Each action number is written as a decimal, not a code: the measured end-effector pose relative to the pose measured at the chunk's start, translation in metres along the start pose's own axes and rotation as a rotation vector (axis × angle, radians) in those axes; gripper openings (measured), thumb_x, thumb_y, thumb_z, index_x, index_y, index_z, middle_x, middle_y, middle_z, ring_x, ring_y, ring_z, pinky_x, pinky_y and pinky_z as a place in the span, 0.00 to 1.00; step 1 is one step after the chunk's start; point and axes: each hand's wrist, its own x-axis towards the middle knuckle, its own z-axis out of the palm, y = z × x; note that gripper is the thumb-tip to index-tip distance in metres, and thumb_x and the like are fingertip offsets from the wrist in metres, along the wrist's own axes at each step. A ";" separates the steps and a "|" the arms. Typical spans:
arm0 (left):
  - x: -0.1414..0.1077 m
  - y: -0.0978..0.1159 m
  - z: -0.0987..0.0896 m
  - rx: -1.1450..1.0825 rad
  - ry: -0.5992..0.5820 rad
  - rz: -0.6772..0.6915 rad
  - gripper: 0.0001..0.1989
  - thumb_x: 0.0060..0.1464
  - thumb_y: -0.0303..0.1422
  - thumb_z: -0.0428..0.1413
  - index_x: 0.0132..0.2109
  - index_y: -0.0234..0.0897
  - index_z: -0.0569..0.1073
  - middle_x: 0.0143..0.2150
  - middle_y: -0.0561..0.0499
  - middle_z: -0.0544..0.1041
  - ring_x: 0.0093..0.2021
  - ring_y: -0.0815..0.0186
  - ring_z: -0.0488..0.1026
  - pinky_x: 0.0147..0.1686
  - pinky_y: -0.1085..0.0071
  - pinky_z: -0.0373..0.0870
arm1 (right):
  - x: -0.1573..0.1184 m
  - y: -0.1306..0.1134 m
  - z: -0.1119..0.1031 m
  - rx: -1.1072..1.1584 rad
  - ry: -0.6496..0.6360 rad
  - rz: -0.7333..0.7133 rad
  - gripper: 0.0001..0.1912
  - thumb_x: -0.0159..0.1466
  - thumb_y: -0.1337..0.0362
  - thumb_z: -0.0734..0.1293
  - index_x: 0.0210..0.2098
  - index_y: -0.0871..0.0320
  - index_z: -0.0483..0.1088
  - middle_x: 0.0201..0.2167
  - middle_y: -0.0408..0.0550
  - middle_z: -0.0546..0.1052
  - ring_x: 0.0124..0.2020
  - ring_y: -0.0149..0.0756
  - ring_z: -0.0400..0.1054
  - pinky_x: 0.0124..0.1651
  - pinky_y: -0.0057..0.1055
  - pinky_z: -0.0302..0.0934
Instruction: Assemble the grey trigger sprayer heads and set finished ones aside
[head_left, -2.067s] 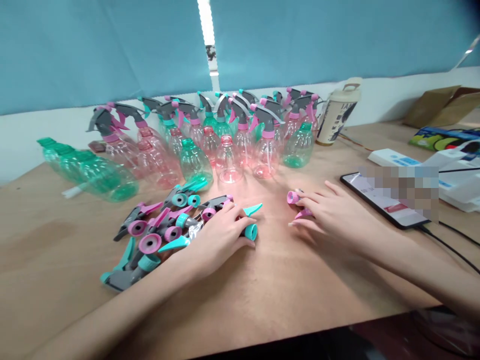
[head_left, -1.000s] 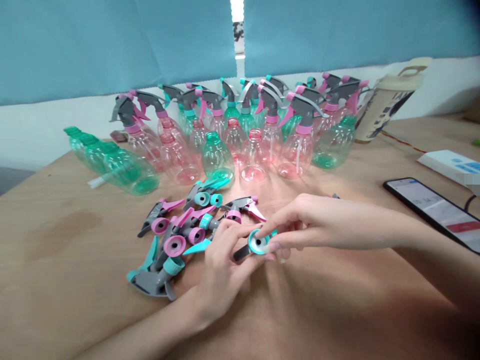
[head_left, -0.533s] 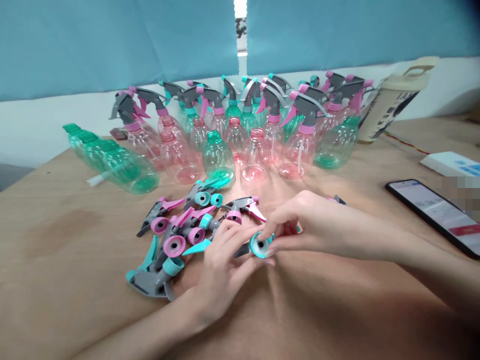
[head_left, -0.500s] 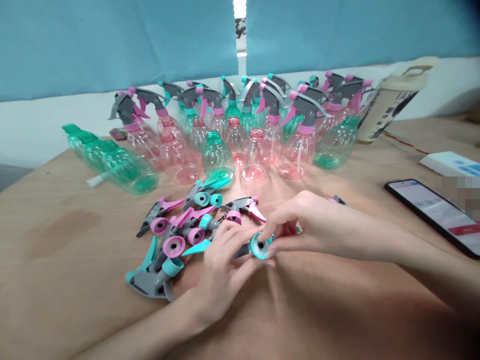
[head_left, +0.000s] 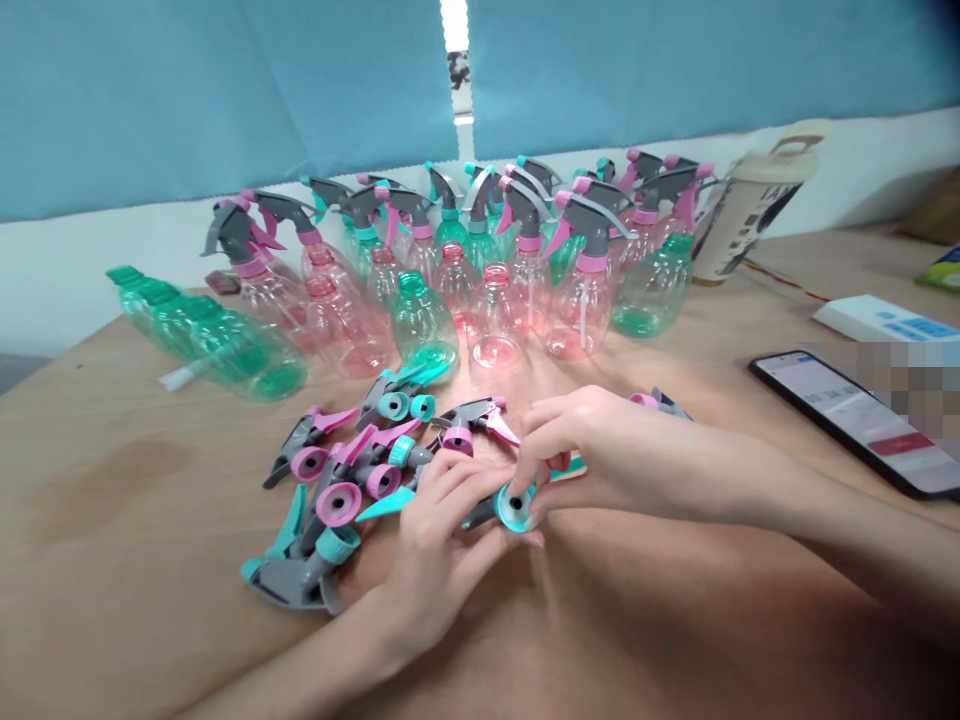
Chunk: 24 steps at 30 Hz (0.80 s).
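Both hands are closed on one grey and turquoise trigger spray head (head_left: pixel 514 508), its collar turned up toward me. My left hand (head_left: pixel 450 540) grips it from the left. My right hand (head_left: pixel 581 455) pinches the turquoise collar from the right, with part of a turquoise trigger showing under its fingers. Left of my hands lies a pile of loose spray heads, among them one with a pink collar (head_left: pixel 339 504) and one with a turquoise collar (head_left: pixel 337 545). Another pink and grey spray head (head_left: pixel 469 422) lies just beyond my fingers.
Behind the pile stand pink bottles (head_left: pixel 496 325) and green bottles (head_left: pixel 424 325), several with spray heads fitted. Green bottles lie tipped over (head_left: pixel 225 350) at the left. To the right are a phone (head_left: pixel 847 415), a white box (head_left: pixel 885 318) and a cream tumbler (head_left: pixel 750 215).
The view has shifted slightly, so the bottles and phone appear farther left. Both hands still hold the spray head, whose turquoise trigger now shows more beneath my right hand.
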 end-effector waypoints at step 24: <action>0.002 0.008 0.005 0.026 -0.054 0.133 0.05 0.51 0.32 0.62 0.33 0.34 0.75 0.31 0.49 0.76 0.35 0.63 0.67 0.39 0.66 0.66 | -0.005 -0.006 -0.003 -0.159 -0.209 -0.104 0.04 0.63 0.68 0.65 0.31 0.59 0.72 0.36 0.42 0.72 0.38 0.30 0.65 0.37 0.26 0.56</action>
